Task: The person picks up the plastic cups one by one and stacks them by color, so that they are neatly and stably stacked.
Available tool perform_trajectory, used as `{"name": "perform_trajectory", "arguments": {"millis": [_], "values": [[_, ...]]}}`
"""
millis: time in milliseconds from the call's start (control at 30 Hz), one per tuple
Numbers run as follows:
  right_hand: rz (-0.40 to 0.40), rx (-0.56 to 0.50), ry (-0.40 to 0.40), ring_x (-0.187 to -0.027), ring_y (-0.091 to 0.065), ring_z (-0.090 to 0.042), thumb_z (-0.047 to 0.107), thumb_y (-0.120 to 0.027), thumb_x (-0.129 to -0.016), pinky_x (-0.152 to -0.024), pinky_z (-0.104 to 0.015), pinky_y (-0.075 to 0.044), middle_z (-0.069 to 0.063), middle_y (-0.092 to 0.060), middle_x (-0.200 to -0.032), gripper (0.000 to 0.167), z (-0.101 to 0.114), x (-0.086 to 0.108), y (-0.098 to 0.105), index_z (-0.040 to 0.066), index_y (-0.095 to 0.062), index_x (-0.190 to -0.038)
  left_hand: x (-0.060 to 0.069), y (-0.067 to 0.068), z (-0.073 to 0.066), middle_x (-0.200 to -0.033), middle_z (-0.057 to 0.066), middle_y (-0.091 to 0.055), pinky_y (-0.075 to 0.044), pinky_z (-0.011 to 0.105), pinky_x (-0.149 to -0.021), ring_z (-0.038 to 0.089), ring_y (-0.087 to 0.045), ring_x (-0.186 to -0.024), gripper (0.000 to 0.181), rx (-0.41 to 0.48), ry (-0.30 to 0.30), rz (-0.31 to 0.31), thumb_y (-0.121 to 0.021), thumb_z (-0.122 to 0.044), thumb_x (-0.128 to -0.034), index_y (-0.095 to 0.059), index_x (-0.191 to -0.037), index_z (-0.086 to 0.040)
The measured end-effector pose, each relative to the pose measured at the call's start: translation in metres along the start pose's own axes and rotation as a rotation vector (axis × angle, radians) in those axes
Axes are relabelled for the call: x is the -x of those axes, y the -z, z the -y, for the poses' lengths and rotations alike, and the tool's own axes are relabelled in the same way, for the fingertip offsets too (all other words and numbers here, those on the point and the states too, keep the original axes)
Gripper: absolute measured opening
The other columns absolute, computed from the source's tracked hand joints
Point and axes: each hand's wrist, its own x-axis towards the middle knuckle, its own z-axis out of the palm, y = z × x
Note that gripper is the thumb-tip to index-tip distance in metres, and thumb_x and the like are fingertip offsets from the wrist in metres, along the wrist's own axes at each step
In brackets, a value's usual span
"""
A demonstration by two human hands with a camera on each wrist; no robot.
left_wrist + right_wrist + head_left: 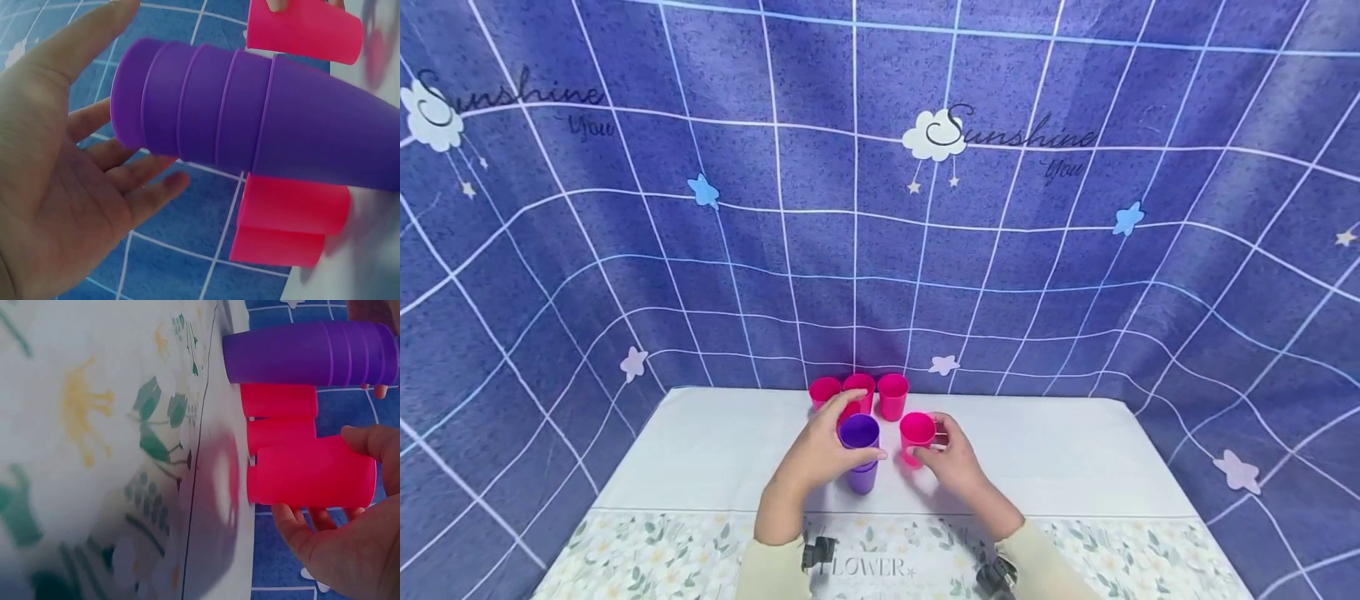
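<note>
A stack of nested purple cups (860, 433) stands upright on the white table. My left hand (822, 447) surrounds the top of this stack (206, 106) with thumb and fingers spread; in the left wrist view the fingers (150, 181) look loose and not closed on the rim. To the right, my right hand (957, 458) holds a pink cup (917, 433) upright between thumb and fingers. The right wrist view shows this cup (315, 472) from the side, thumb on one side and fingers on the other. Whether its base touches the table I cannot tell.
Several more pink cups stand behind the stack, among them one at the left (825, 392) and one at the right (892, 396). A flower-printed cloth (662, 550) covers the near table edge. A blue gridded curtain (1000, 275) rises behind and at both sides.
</note>
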Motion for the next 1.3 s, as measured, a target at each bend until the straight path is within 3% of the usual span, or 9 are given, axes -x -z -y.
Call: {"name": "perform_trajectory", "arguments": {"millis": [300,467,600,767,900,1100,1300], "values": [[-0.020,0.015,-0.036,-0.114,-0.068,-0.030,0.008,-0.084,-0.085,-0.093,-0.034,-0.061,-0.016,-0.070,-0.123,0.055,0.000,0.016,0.022,0.003,-0.060,-0.134,0.000,-0.013,-0.016,-0.160,0.005,-0.054,-0.036,0.056,-0.127,0.031,-0.036,-0.160,0.091,-0.170,-0.149,-0.059,-0.098,-0.038,-0.0734,-0.055,-0.152,-0.018],[-0.020,0.002,-0.041,-0.114,-0.067,-0.029,0.006,-0.084,-0.085,-0.093,-0.038,-0.062,-0.016,-0.070,-0.122,0.055,0.000,0.023,0.029,0.002,-0.059,-0.134,-0.001,-0.026,-0.022,-0.153,0.008,-0.061,-0.027,0.060,-0.130,0.036,-0.039,-0.158,0.089,-0.310,-0.305,-0.109,-0.098,-0.038,-0.0725,-0.059,-0.148,-0.010],[-0.022,-0.013,-0.049,-0.116,-0.067,-0.031,0.006,-0.084,-0.085,-0.097,-0.046,-0.062,-0.016,-0.070,-0.123,0.055,0.000,0.027,0.034,0.002,-0.059,-0.134,-0.003,-0.039,-0.029,-0.147,0.010,-0.065,-0.032,0.062,-0.127,0.038,-0.044,-0.154,0.087,-0.370,-0.416,-0.136,-0.100,-0.034,-0.0691,-0.062,-0.143,-0.010],[-0.032,0.000,-0.053,-0.116,-0.067,-0.031,0.006,-0.082,-0.085,-0.098,-0.046,-0.062,-0.017,-0.070,-0.125,0.056,0.001,0.032,0.042,0.002,-0.059,-0.136,-0.005,-0.062,-0.041,-0.146,0.009,-0.065,-0.035,0.058,-0.127,0.036,-0.046,-0.153,0.085,-0.402,-0.469,-0.134,-0.100,-0.032,-0.0703,-0.061,-0.142,-0.008],[-0.044,0.006,-0.053,-0.113,-0.067,-0.030,0.001,-0.077,-0.084,-0.091,-0.036,-0.063,-0.018,-0.069,-0.125,0.055,0.001,0.035,0.050,0.001,-0.059,-0.136,-0.003,-0.086,-0.050,-0.160,0.013,-0.053,-0.034,0.054,-0.128,0.036,-0.039,-0.158,0.094,-0.399,-0.393,-0.051,-0.094,-0.034,-0.0789,-0.048,-0.156,-0.004],[-0.048,-0.059,-0.094,-0.110,-0.068,-0.028,-0.002,-0.073,-0.082,-0.078,-0.024,-0.060,-0.018,-0.069,-0.123,0.056,-0.003,0.040,0.059,0.002,-0.058,-0.135,-0.001,-0.120,-0.046,-0.172,0.017,-0.035,-0.037,0.052,-0.127,0.035,-0.031,-0.161,0.110,-0.349,-0.174,0.147,-0.089,-0.035,-0.0845,-0.024,-0.167,-0.004],[-0.053,-0.084,-0.104,-0.107,-0.068,-0.027,-0.005,-0.071,-0.079,-0.076,-0.024,-0.058,-0.019,-0.068,-0.122,0.057,-0.004,0.044,0.063,0.000,-0.058,-0.134,-0.001,-0.136,-0.030,-0.169,0.014,-0.041,-0.043,0.051,-0.123,0.034,-0.043,-0.155,0.112,-0.229,-0.047,0.211,-0.087,-0.034,-0.0869,-0.016,-0.169,-0.005]]}}
